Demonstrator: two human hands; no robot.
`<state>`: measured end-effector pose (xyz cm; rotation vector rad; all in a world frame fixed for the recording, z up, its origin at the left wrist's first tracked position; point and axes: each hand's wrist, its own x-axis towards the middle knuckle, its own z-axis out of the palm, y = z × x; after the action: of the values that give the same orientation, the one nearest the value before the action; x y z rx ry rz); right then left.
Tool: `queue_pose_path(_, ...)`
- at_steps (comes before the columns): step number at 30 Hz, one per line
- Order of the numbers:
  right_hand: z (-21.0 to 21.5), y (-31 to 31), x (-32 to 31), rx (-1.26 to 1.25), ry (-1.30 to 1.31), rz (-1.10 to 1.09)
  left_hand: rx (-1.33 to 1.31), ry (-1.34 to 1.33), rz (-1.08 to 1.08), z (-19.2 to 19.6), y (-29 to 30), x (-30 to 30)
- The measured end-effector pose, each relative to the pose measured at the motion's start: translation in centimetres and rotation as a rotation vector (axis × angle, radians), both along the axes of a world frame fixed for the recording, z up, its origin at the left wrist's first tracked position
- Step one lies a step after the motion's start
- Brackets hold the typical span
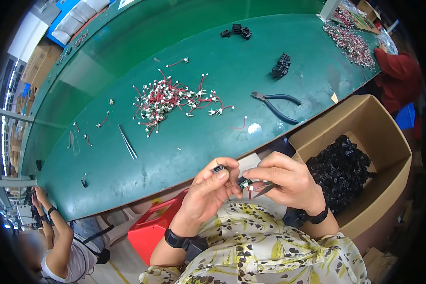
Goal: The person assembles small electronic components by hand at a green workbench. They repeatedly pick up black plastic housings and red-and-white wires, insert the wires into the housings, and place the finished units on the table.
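Over the near table edge, my left hand (pixel 207 185) is closed, pinching a small black plastic housing (pixel 218 169) between thumb and fingers. Close beside it, my right hand (pixel 288 181) holds a small black part with a green circuit board (pixel 244 182), from which a white connector and short red wires (pixel 251 188) hang. A dark, pointed metal tool (pixel 264 188) also sticks out from under the right fingers; its kind is partly hidden. A pile of red wires with white connectors (pixel 163 100) lies on the green table beyond my hands.
Blue-handled pliers (pixel 278 104) and metal tweezers (pixel 127 142) lie on the table (pixel 213 142). Black parts (pixel 281 66) sit farther back. An open cardboard box (pixel 393 156) of black pieces stands at right. A red stool (pixel 151 227) and a co-worker (pixel 61 255) are at left; another person (pixel 398 78) is far right.
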<state>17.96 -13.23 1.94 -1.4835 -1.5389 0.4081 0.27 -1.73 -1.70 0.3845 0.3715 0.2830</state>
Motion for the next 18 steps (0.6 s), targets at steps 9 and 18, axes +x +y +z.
queue_pose_path(9,1.2,0.2,-0.1,-0.101,-0.275,0.042,0.177,0.211,-0.066,0.6,-0.6,-0.4)
queue_pose_path(18,0.0,0.3,-0.7,-0.077,-0.21,-0.087,0.253,0.279,-0.022,0.9,-0.6,-0.2)
